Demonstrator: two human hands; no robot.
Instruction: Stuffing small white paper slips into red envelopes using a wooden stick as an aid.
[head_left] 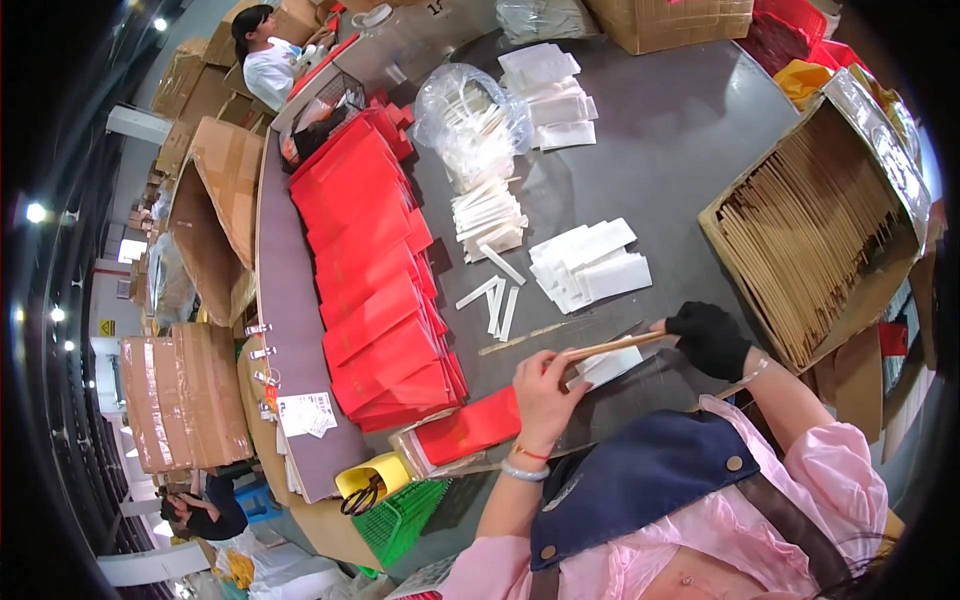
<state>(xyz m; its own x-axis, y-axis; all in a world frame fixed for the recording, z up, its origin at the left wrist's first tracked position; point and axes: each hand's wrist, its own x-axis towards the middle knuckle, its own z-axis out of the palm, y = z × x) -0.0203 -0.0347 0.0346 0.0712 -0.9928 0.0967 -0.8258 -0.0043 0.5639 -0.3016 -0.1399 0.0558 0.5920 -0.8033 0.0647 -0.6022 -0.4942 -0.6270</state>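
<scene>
So the piece I've got on the go is a long, thin, flat brown strip [617,345], material hard to tell, up over the near part of the dark grey smooth-topped surface [690,140]. Both hands are closed on it: the bare left hand [543,392] pinches one end, and the right hand in a black glove [705,338] grips the other. My read is it's mid-handling, being lined up or checked; I'd guess the next move calls for one hand letting go while the other keeps the strip level. Some white paper slips [608,368] sit right below it, so I wouldn't dip low and drag them. Just left of the left hand is a flat red packet [468,428] by the near edge, with the overlapping stack of red paper packets [375,270] filling the space past it. Ahead, there's a loose pile of white rectangular slips [588,265], then a big bare patch further right, easily my best room for swinging wide. On the far right, the open brown cardboard box [885,120] full of similar-looking strips has its corner near the glove, so I'd watch that elbow. Tightest spot imo is the near edge, right against the navy cloth apron [640,480].
</scene>
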